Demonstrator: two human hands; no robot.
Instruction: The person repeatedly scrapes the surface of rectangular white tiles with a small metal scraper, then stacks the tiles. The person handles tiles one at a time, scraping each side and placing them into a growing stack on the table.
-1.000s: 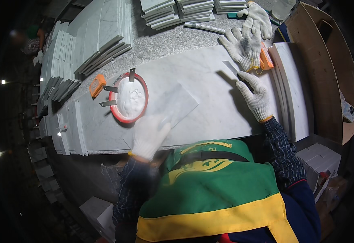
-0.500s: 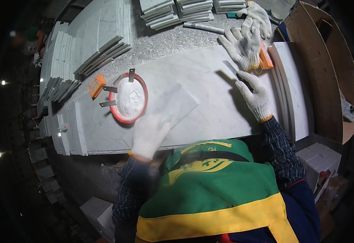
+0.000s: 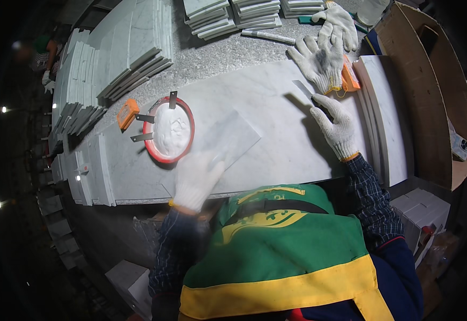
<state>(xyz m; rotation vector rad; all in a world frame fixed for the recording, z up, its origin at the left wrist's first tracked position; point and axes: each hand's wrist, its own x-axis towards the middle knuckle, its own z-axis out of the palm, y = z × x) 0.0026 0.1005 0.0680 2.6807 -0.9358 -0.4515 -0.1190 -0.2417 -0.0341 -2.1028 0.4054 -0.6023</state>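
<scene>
Leaning in over the big marble slab [image 3: 292, 155], close to the near edge of the bench [image 3: 207, 67]. Holding a thin, pale rectangular tile [image 3: 236, 136] by its near left end with the left hand [image 3: 198, 179], and running its long axis away from the glove, slantwise toward the bench's far right corner. Gripping narrow there, by the look of it; blurred and washed out around the fingers, so cannot tell tile resting on slab from tile lifted just off it.

Over on the right, pinching a thin steel blade [image 3: 303, 89] in the right hand [image 3: 336, 125], nearly closed between thumb and fingers, with the tip slanting up and left toward the bench's far edge. Now for the key relation: looking from blade to tile, going left and back toward the near edge, with a stretch of slab between, not touching. Nearest to the tile with the left hand, well apart from it with the right. Just beyond that left glove, sitting on the slab: a red-rimmed tub [image 3: 162, 158] of white paste [image 3: 172, 131], with 3 more metal blades [image 3: 173, 100] at its rim.
</scene>
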